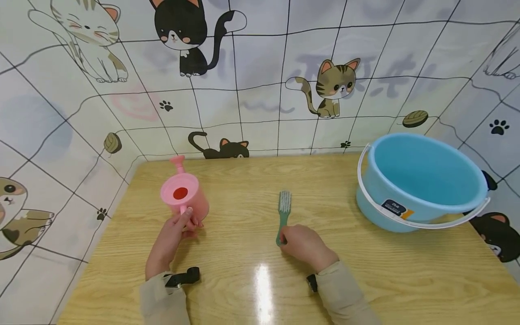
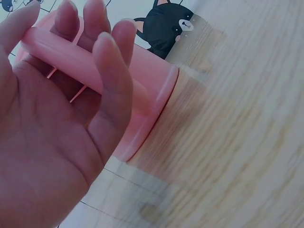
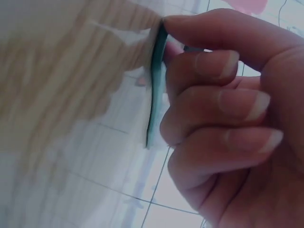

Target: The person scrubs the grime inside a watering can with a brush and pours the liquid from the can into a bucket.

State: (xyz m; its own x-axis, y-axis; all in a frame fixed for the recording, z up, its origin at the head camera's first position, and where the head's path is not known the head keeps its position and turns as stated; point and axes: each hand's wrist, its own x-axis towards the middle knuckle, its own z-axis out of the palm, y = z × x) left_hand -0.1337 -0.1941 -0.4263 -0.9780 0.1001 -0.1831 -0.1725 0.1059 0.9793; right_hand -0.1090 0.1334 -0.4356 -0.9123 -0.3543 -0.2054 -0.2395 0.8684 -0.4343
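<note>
A pink watering can (image 1: 199, 201) with a red opening on top is at the left of the table, its spout toward the back wall. My left hand (image 1: 168, 239) holds it by the handle (image 2: 66, 54), fingers passing through the loop and the thumb near its upper end. Whether the can's base touches the table, I cannot tell. Near the middle lies a green brush (image 1: 285, 205) with pale bristles facing up. My right hand (image 1: 304, 246) pinches the near end of its handle. The right wrist view shows the brush (image 3: 154, 90) edge-on, with the other fingers curled in.
A light-blue bucket (image 1: 422, 203) stands at the right rear, its white handle (image 1: 378, 206) hanging down in front. Walls with cat drawings (image 1: 260, 104) enclose the wood-grain table (image 1: 235, 271) at the back and both sides.
</note>
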